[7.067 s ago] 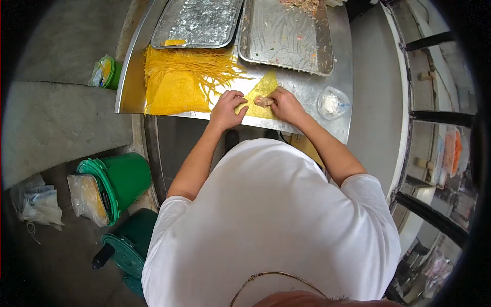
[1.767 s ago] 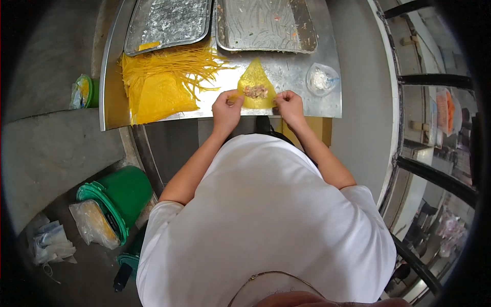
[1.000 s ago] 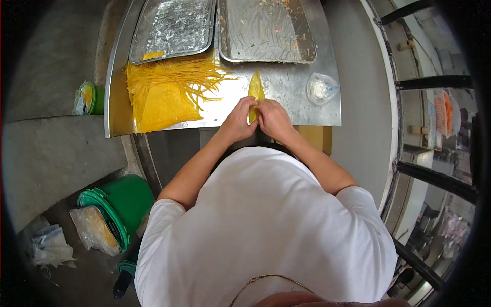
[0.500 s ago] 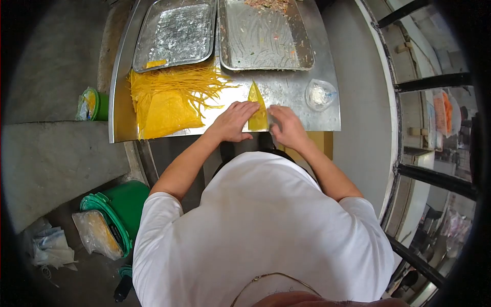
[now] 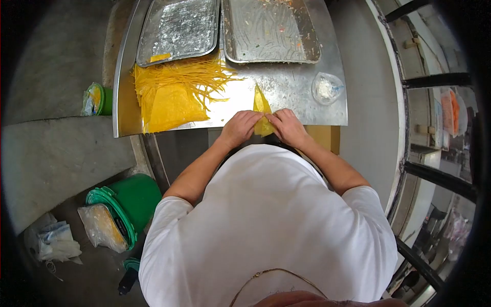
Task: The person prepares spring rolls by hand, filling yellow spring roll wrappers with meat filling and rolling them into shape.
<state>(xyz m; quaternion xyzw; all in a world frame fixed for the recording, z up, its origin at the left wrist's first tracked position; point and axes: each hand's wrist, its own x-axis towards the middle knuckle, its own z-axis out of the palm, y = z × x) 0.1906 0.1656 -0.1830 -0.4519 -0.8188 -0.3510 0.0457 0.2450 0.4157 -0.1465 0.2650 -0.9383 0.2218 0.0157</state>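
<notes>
At the near edge of the surface (image 5: pixel 286 94), I see left hand (image 5: pixel 239 129) and right hand (image 5: pixel 288 128) level, fingers pinching the near end of the wrapper (image 5: pixel 261 106), its long axis pointing toward the far edge.

Wrapper (image 5: pixel 262 104): your left hand (image 5: pixel 239 129) and right hand (image 5: pixel 288 128) cover its near end at the front edge of the bench (image 5: pixel 312 110); your grip is hidden.
Trays: left tray (image 5: pixel 179 28) and right tray (image 5: pixel 271 30) are cut off by the picture's top edge.
Bag (image 5: pixel 327 88): white contents too small to tell.

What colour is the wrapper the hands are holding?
Yellow wrapper, clearest in the head view.
</notes>
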